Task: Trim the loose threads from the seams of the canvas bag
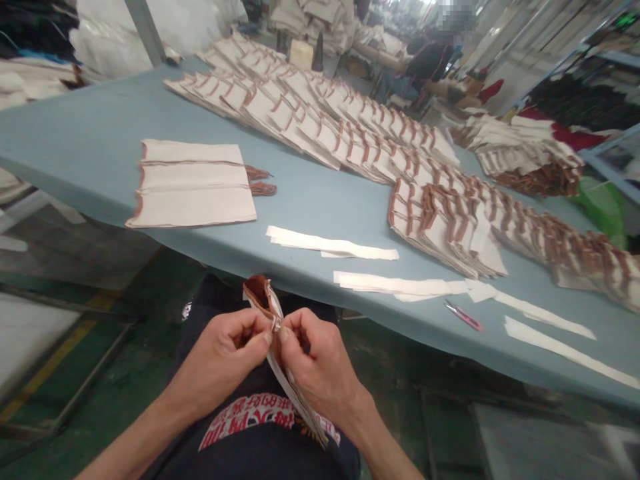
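Over my lap, a cream fabric piece with brown edging (295, 389) hangs between my hands, its brown inner side showing at the top. My left hand (233, 343) pinches its edge between thumb and forefinger. Right beside it, my right hand (313, 357) is closed on the same edge, thumb and finger pressed together. The two sets of fingertips almost touch. Most of the piece is hidden behind my right hand. Just beyond my hands, white fabric strips (333, 245) lie along the front of the blue-grey table (320, 200).
Long overlapping rows of cream pieces with brown edges (300, 110) cover the table's far side. A flat cream panel (195, 183) lies at left. Pink-handled thread snips (464, 315) lie near the front edge, by more white strips (400, 283). A person (425, 63) sits in the background.
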The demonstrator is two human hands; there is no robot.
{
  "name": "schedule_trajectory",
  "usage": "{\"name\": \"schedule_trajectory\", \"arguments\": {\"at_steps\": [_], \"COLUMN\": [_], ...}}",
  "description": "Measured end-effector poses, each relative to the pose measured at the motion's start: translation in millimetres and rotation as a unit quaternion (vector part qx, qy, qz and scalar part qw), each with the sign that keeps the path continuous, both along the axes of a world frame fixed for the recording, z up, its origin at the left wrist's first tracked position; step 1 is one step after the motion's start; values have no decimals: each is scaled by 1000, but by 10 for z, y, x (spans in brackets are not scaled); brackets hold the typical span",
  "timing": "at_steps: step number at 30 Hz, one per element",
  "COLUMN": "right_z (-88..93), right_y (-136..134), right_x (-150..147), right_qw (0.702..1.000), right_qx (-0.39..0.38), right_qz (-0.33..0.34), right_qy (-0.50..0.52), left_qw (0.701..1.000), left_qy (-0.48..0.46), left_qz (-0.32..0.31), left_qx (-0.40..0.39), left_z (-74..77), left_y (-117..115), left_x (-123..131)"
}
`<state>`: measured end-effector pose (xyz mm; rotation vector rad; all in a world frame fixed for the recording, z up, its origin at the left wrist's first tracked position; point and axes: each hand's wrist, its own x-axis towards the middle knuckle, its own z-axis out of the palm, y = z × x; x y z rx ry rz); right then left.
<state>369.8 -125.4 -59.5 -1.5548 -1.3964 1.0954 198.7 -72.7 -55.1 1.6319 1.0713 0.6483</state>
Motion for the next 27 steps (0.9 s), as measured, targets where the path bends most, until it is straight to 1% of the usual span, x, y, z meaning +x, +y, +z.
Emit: {"name": "schedule_trajectory", "arguments": {"at_steps": [2, 3, 4, 5, 7, 9, 10, 12, 14, 17, 20, 23, 25, 27], "right_z": [62, 98, 138, 183, 281, 383, 432, 520, 588, 645, 639, 584, 532, 473], "right_y": [10, 11, 7, 1, -17, -33, -38, -37, -22, 14, 33, 23, 14, 21], "right_x": [13, 20, 27, 36, 62, 98, 120, 164, 201, 227, 211, 170, 137, 102], "right_qw": [992, 985, 980, 981, 992, 999, 997, 978, 948, 906, 889, 889, 900, 924], "right_qx": [-72, -95, -105, -101, -57, 25, 72, 162, 229, 281, 304, 318, 320, 305], "right_qz": [11, 16, 20, 20, 16, 24, 38, 74, 106, 131, 136, 113, 91, 65], "right_qy": [104, 144, 167, 167, 112, 25, -18, -105, -193, -288, -316, -311, -282, -221], "left_qw": [1000, 999, 999, 999, 999, 999, 998, 993, 985, 970, 959, 957, 960, 973], "left_qy": [-14, -20, -25, -29, -29, -13, -2, 17, 30, 36, 42, 61, 62, 49], "left_qz": [-4, -4, 0, 6, 22, 31, 31, 24, 10, -10, -16, -9, 10, 21], "left_qx": [-27, -36, -41, -41, -24, 19, 49, 112, 167, 240, 281, 282, 271, 222], "left_z": [26, 51, 84, 126, 227, 330, 376, 452, 508, 559, 575, 573, 557, 512], "left_y": [-20, -37, -57, -77, -112, -131, -135, -130, -116, -93, -87, -112, -136, -150], "left_x": [9, 10, 8, 4, -10, -28, -38, -55, -65, -63, -44, -14, 6, 23]}}
